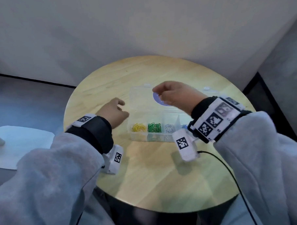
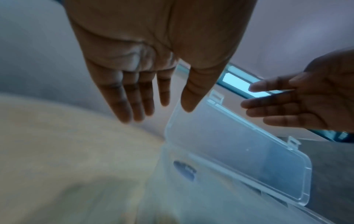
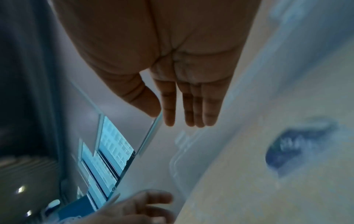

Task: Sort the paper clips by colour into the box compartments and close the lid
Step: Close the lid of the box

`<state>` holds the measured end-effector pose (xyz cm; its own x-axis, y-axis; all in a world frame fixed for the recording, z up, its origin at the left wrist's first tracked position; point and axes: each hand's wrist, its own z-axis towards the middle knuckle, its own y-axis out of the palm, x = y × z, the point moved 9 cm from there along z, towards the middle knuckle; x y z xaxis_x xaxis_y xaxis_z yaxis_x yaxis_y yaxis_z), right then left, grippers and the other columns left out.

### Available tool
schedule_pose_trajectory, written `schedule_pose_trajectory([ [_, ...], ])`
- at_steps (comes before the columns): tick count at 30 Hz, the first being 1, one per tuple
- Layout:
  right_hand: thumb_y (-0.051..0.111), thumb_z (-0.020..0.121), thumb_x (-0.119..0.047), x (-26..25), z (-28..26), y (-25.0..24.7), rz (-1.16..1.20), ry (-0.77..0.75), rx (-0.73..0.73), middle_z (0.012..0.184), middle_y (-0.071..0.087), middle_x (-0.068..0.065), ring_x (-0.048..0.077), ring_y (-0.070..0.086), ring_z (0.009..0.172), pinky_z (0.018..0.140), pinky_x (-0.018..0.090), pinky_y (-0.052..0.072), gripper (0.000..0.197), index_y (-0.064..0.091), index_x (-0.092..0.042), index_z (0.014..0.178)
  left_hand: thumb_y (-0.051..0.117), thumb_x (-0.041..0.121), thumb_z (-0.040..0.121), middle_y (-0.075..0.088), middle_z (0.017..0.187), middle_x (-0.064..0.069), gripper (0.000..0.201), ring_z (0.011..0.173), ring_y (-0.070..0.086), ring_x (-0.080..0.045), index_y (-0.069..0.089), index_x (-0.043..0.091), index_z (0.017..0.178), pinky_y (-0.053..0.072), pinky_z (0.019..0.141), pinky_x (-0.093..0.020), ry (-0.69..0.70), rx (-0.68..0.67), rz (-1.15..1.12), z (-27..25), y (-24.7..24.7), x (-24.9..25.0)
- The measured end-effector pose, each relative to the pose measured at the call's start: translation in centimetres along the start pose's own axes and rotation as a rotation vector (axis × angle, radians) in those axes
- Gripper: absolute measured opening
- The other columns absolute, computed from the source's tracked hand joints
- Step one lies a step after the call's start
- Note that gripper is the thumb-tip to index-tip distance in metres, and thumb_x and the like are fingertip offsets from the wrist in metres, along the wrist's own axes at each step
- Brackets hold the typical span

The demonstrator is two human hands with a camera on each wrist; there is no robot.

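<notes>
A clear compartment box (image 1: 138, 137) stands on the round wooden table (image 1: 155, 180). Its compartments hold yellow clips (image 1: 138, 127), green clips (image 1: 154, 127), silver clips (image 1: 169, 128) and blue clips (image 1: 184, 126), one colour each. The clear lid (image 1: 140, 97) (image 2: 239, 144) is swung open behind them and bears a blue round sticker (image 3: 298, 148). My left hand (image 1: 115, 112) (image 2: 164, 101) has straight fingers, its thumb at the lid's left edge; whether it touches is unclear. My right hand (image 1: 172, 94) (image 3: 170, 119) hovers over the lid, fingers straight and holding nothing.
A white stool (image 1: 21, 145) stands left of the table. A black cable (image 1: 232, 176) runs from my right wrist across the table's near right. A pale wall rises just behind the table's far edge.
</notes>
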<state>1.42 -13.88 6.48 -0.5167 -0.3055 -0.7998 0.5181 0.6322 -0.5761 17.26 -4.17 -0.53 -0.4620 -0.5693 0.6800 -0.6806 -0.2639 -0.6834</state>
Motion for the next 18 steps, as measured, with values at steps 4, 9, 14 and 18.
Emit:
schedule_pose_trajectory([
  [4, 0.051, 0.089, -0.02, -0.5, -1.6, -6.4, -0.462, -0.149, 0.305, 0.134, 0.047, -0.002, 0.015, 0.048, 0.119, 0.095, 0.026, 0.037, 0.043, 0.047, -0.023, 0.131, 0.055, 0.024, 0.089, 0.027, 0.152, -0.003, 0.06, 0.139, 0.028, -0.023, 0.032, 0.022, 0.144, 0.027, 0.109, -0.035, 0.31, 0.183, 0.206, -0.7, -2.1, 6.0],
  [9, 0.054, 0.089, -0.041, 5.7, -1.8, -7.6, -0.78, 0.108, 0.16, 0.153, 0.027, 0.006, 0.024, 0.032, 0.138, 0.111, 0.036, 0.03, 0.076, 0.015, -0.015, 0.149, 0.053, 0.033, 0.088, 0.007, 0.16, -0.003, 0.076, 0.148, 0.003, -0.021, 0.012, 0.023, 0.151, 0.009, 0.12, -0.037, 0.421, 0.122, 0.514, -0.3, 0.9, 9.0],
  [14, 0.052, 0.088, -0.033, 7.1, -3.4, -7.0, -0.817, 0.049, 0.187, 0.136, 0.047, 0.001, 0.024, 0.049, 0.121, 0.102, 0.036, 0.037, 0.05, 0.039, -0.02, 0.135, 0.055, 0.044, 0.086, 0.042, 0.146, -0.001, 0.069, 0.135, 0.035, -0.023, 0.025, 0.026, 0.147, 0.029, 0.11, -0.035, 0.414, 0.08, 0.501, -1.2, 1.5, 8.5],
  [18, 0.049, 0.087, -0.035, 9.6, -4.6, -4.6, -0.787, 0.133, 0.061, 0.127, 0.052, -0.002, 0.021, 0.056, 0.108, 0.089, 0.033, 0.046, 0.043, 0.046, -0.022, 0.128, 0.035, 0.057, 0.093, 0.055, 0.133, 0.003, 0.049, 0.121, 0.05, -0.019, 0.054, 0.028, 0.127, 0.037, 0.098, -0.031, 0.314, -0.125, 0.438, -2.5, 3.3, 6.7],
])
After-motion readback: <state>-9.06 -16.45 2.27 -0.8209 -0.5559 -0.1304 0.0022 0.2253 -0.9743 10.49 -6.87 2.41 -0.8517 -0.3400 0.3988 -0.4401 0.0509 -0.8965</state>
